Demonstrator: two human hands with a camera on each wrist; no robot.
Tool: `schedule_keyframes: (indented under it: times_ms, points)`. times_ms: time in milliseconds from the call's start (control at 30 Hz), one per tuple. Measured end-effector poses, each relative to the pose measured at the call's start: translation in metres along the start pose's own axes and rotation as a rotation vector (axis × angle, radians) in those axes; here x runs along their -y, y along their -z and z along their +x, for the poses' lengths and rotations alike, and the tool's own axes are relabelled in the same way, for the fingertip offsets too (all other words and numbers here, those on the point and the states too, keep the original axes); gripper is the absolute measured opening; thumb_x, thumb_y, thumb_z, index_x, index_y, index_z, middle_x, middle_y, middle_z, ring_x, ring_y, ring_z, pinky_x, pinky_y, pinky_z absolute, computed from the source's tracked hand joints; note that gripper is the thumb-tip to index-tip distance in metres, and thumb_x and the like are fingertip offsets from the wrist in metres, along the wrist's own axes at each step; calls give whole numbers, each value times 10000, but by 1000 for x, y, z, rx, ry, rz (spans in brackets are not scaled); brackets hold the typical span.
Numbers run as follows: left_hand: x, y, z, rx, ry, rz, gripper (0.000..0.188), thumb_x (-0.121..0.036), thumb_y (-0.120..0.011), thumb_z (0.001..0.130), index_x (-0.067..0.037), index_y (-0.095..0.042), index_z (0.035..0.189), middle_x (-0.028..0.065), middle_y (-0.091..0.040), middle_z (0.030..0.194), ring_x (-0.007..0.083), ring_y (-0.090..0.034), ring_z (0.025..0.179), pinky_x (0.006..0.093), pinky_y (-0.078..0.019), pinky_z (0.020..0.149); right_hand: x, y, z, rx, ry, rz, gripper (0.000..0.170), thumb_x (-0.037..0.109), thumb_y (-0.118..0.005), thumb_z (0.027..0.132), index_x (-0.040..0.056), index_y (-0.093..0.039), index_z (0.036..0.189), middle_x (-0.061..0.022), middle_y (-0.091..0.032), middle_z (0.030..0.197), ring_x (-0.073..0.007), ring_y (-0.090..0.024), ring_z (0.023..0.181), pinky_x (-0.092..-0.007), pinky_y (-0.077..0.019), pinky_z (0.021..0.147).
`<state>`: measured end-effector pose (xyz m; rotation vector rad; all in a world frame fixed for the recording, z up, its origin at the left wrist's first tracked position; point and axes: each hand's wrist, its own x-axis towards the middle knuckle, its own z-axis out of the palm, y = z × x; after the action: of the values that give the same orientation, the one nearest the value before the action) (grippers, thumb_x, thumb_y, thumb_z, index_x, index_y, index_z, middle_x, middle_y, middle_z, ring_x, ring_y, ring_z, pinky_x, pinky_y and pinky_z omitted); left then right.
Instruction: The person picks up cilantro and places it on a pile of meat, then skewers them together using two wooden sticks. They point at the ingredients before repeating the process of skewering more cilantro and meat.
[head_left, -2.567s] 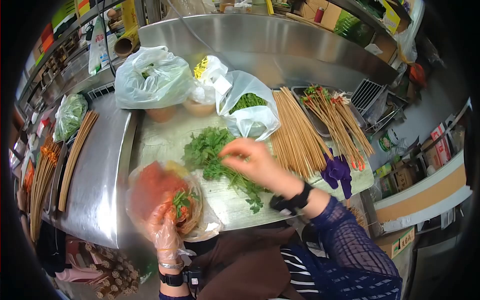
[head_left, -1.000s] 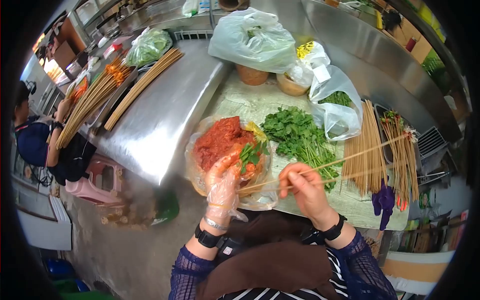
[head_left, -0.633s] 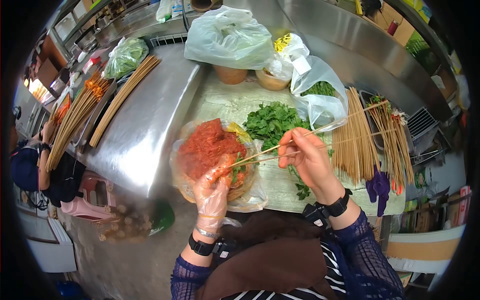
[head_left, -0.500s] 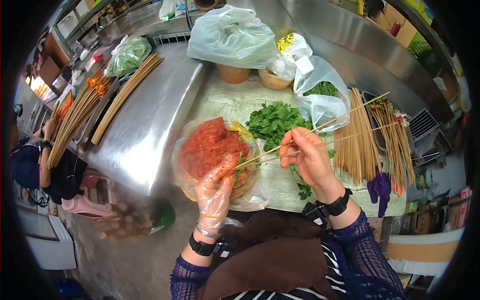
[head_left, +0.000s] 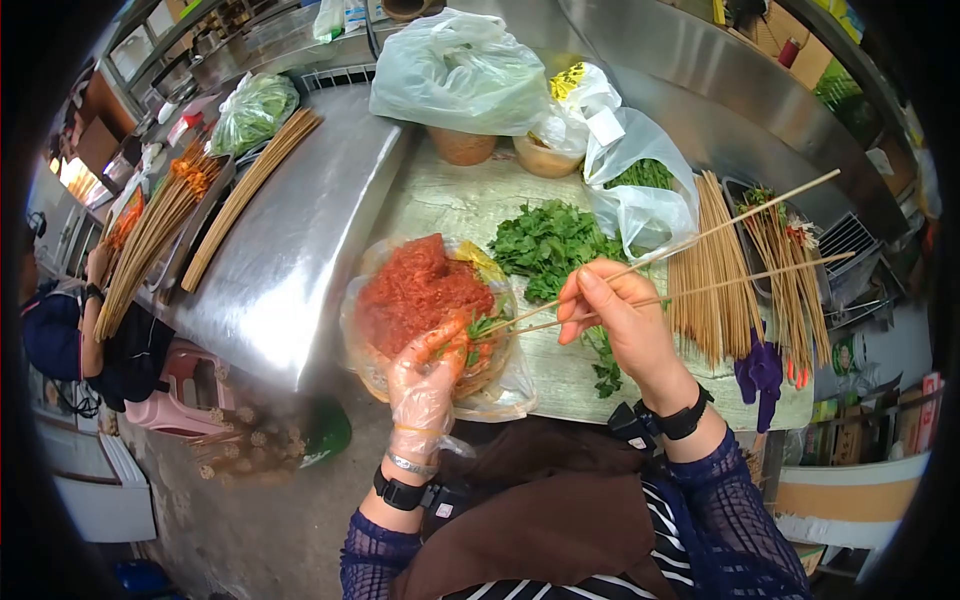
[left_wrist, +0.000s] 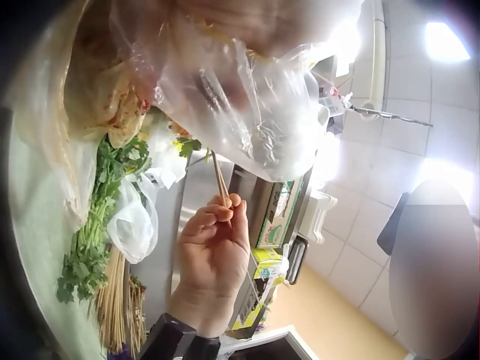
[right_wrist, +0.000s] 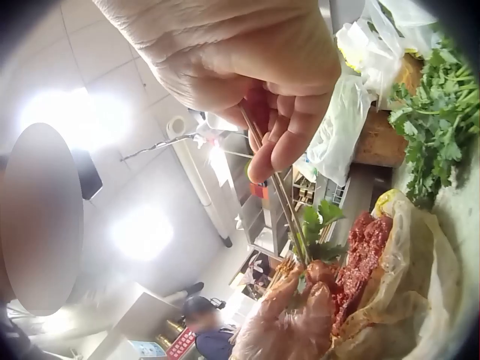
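Note:
My left hand [head_left: 425, 375], in a clear plastic glove, holds a coriander sprig [head_left: 485, 325] with red-coated meat at its fingertips, over a bag-lined bowl. Raw marinated meat [head_left: 425, 285] is heaped in that bowl beside the fingers. Bare, my right hand [head_left: 620, 315] pinches two thin wooden skewers [head_left: 740, 219] between thumb and fingers. Their near ends meet the left fingertips, while their far ends spread apart to the right. In the right wrist view, the skewers [right_wrist: 281, 191] run down to the gloved fingers beside the green leaves [right_wrist: 322, 217]; their tips are hidden there.
A coriander pile [head_left: 550, 240] lies behind the right hand. White plastic bags [head_left: 460, 75] of greens stand at the back. Bare skewers [head_left: 705, 290] and a tray of filled skewers [head_left: 780, 250] lie right, near a purple glove [head_left: 760, 375]. Another person [head_left: 60, 335] is at far left.
The right hand, earlier over the coriander without skewers, now pinches two and has brought them to the left fingertips. Lately the skewers' far ends have shifted right. The left hand stays at the bowl.

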<state>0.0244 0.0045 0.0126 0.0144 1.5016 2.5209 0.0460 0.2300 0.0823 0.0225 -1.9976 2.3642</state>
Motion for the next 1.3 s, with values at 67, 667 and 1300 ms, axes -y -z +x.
schedule_keyframes:
  times_ms: [67,667,1300]
  points:
    - [0,-1,4,-50,-4,-19,280,69,-571,842,85,-574,1122,163,-593,1149,213,-615,972,347,-525,869,-1,-3,0,6,9,21,291,243,-457,982,-9,-588,915,-66,-616,780,-139,-642,640,-234,-522,599]
    - [-15,-2,8,-22,42,-568,319,6,-567,877,55,-504,1185,175,-571,1162,288,-604,1022,389,-553,861,-51,-16,-26,-24,158,381,289,220,-433,970,-41,-553,1002,-142,-612,882,-290,-667,817,-359,-542,754]
    - [-1,-8,3,-39,-99,-457,354,-18,-566,876,50,-496,1216,170,-554,1200,282,-574,1084,408,-508,917,-56,-33,-29,-82,207,343,271,190,-412,980,-47,-542,1000,-147,-618,911,-292,-666,820,-351,-544,759]
